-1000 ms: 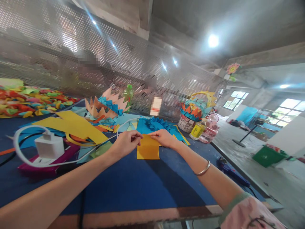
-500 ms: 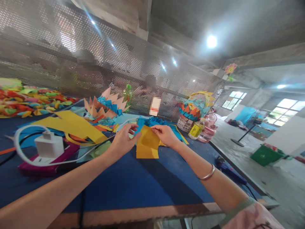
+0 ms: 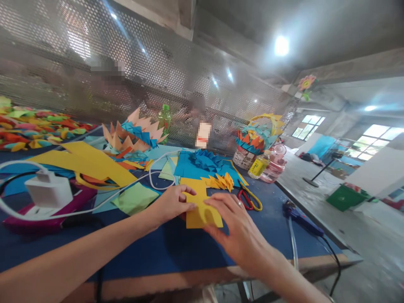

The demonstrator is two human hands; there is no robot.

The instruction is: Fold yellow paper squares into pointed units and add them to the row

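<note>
A sheet of yellow paper [image 3: 196,193], with a crease across its lower part, is in front of me over the blue tabletop. My left hand [image 3: 175,204] grips its left edge, thumb on top and some fingers hidden. On the right side, my right hand [image 3: 235,219] touches the sheet with fingers spread and the thumb by the lower corner. Just behind it lie a folded yellow paper piece [image 3: 222,182] and scissors [image 3: 249,199] with red and yellow handles. A spiky blue folded-paper piece [image 3: 206,160] rests on blue sheets [image 3: 184,166].
At left, a white charger [image 3: 49,191] sits on a purple power strip [image 3: 23,219], its white cable looping across the paper strips. Pointed paper shapes [image 3: 132,134], a green bottle [image 3: 164,120] and a small yellow-labelled bottle [image 3: 259,165] stand behind. A glue gun [image 3: 303,219] lies near the right edge.
The yellow sheet has come nearer and lower. My right hand has left its top edge for the lower right side, and my left hand has taken hold of the left edge.
</note>
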